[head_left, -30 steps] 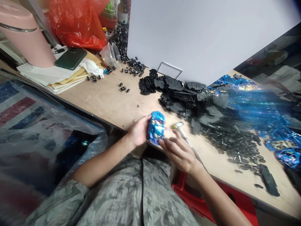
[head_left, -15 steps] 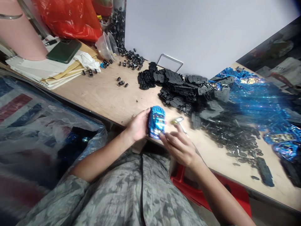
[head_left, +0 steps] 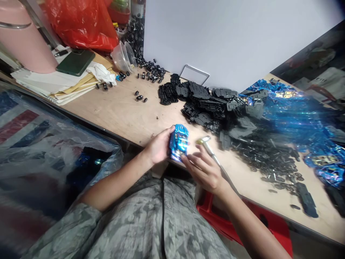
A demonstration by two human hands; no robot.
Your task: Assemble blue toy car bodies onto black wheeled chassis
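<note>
A shiny blue toy car is held above the table's front edge, its roof side facing up. My left hand is closed around the car's left side, with the thumb near its far end. At the lower right of the car, fingertips of my right hand touch the body; its other fingers are stretched out and apart. A hammer with a yellowish face on its head lies on the table just beyond my right hand, its handle running partly behind the wrist.
Black car bases are heaped mid-table, with loose wheels to their right and blue car bodies beyond. Wheel axles, a phone, papers and a pink bottle occupy the left. A plastic-lined bag stands below.
The view has shifted slightly. Both hands stay at the car, which has barely moved. My right hand has drawn slightly down and left, and more of the hammer shows.
</note>
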